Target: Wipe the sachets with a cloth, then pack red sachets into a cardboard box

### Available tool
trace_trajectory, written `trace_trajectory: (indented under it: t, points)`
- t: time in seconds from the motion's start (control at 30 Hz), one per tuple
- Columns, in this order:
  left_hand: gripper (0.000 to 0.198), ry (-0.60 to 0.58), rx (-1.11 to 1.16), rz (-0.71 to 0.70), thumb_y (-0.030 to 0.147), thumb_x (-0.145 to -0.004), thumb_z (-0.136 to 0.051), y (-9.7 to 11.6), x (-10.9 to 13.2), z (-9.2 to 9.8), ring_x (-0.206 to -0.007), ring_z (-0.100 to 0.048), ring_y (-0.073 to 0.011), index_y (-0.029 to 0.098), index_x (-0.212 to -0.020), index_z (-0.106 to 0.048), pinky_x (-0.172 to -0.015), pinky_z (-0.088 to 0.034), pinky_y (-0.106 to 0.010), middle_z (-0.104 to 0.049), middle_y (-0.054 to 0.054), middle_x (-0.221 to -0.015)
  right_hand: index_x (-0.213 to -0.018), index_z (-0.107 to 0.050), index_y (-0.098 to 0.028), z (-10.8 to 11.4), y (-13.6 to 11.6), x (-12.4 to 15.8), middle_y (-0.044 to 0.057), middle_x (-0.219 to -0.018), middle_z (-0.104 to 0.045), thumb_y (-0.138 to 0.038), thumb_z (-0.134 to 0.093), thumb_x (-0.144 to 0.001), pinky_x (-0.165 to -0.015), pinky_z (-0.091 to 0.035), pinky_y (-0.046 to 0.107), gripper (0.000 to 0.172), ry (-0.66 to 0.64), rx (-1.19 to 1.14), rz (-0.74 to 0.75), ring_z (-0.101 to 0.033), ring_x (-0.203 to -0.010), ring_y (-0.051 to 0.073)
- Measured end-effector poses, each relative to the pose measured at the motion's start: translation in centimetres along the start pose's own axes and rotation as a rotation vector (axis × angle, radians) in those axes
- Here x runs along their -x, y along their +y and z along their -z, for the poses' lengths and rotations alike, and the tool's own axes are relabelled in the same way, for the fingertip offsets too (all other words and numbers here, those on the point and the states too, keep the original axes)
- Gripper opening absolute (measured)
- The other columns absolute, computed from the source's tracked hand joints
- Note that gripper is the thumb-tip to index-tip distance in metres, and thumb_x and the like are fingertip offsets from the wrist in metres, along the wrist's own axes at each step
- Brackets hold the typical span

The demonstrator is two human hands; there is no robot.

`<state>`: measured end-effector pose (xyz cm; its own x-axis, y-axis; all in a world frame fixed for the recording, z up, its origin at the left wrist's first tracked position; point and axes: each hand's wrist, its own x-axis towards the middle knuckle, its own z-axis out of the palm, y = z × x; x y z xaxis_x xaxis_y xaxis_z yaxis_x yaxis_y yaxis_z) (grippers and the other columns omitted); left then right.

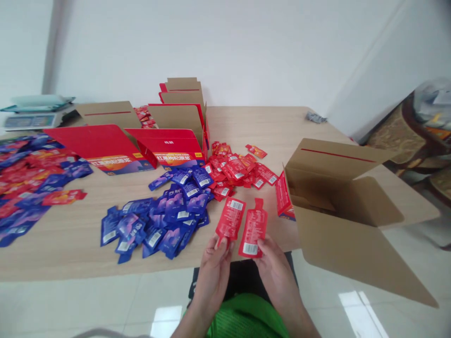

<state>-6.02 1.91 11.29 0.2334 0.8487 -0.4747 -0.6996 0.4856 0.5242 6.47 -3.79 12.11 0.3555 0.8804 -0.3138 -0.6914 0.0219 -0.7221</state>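
Pinched by its narrow spout end, a red sachet [231, 219] is in my left hand [215, 263], with its barcode at the far end. My right hand [273, 263] grips a second red sachet [253, 230] at its right edge; its spout points away from me and its barcode is near my thumb. The two sachets are held side by side over the table's front edge. Just beyond them lies a loose pile of red sachets [234, 169]. A heap of blue sachets [172, 206] spreads to the left of my hands.
An open cardboard box [331, 188] with flaps spread stands at the right. Several red printed boxes [176, 145] stand open at the back. Mixed red and blue sachets [31, 173] cover the far left, before a scale [33, 119]. A grey scrap [315, 117] lies at the back right.
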Motion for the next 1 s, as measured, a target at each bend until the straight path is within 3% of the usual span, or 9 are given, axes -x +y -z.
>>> trace_trajectory:
  t: [0.13,0.3,0.53,0.87,1.0]
  points:
    - [0.031,-0.142,-0.057,-0.032,0.016,-0.085,-0.082,-0.5,0.3,-0.2,-0.107,-0.073,-0.0198,0.020,-0.111,-0.066,-0.101,-0.056,-0.033,-0.076,-0.007,-0.116,-0.116,-0.074,-0.026,-0.4,-0.9,-0.3,0.006,-0.117,-0.076,-0.042,-0.077,-0.090,-0.093,-0.057,0.039,0.031,-0.069,0.167,0.012,-0.071,-0.108,0.026]
    - [0.028,-0.244,-0.153,-0.053,0.018,-0.090,-0.077,-0.4,0.5,-0.7,-0.100,-0.073,-0.0186,0.020,-0.115,-0.064,-0.098,-0.056,-0.034,-0.076,-0.004,-0.110,-0.117,-0.076,-0.025,-0.2,-1.4,-1.1,0.007,-0.105,-0.079,-0.046,-0.080,-0.088,-0.088,-0.058,0.039,0.036,-0.085,0.341,-0.019,-0.074,-0.095,0.026]
    - [0.027,-0.253,-0.124,-0.001,0.013,-0.086,-0.079,-0.1,-0.1,-0.9,-0.095,-0.071,-0.0149,0.021,-0.108,-0.066,-0.087,-0.056,-0.025,-0.075,-0.002,-0.105,-0.120,-0.076,-0.027,-0.5,-2.6,-2.3,0.006,-0.110,-0.078,-0.049,-0.076,-0.091,-0.085,-0.057,0.035,0.036,-0.137,0.505,0.039,-0.072,-0.093,0.024]
    - [0.034,-0.298,-0.123,0.125,0.011,-0.083,-0.079,0.1,-0.7,-0.5,-0.100,-0.070,-0.0163,0.021,-0.114,-0.067,-0.091,-0.055,-0.027,-0.075,-0.004,-0.111,-0.122,-0.074,-0.027,0.5,-3.2,-3.2,0.005,-0.109,-0.077,-0.045,-0.073,-0.094,-0.086,-0.056,0.034,0.033,-0.198,0.568,0.019,-0.070,-0.092,0.022]
    - [0.038,-0.324,-0.177,0.101,0.011,-0.086,-0.078,0.7,-0.7,-0.4,-0.096,-0.070,-0.0144,0.023,-0.120,-0.066,-0.088,-0.055,-0.025,-0.075,-0.001,-0.103,-0.121,-0.073,-0.027,0.5,-3.7,-3.2,0.004,-0.109,-0.076,-0.043,-0.073,-0.094,-0.084,-0.055,0.032,0.032,-0.173,0.542,0.006,-0.070,-0.091,0.021]
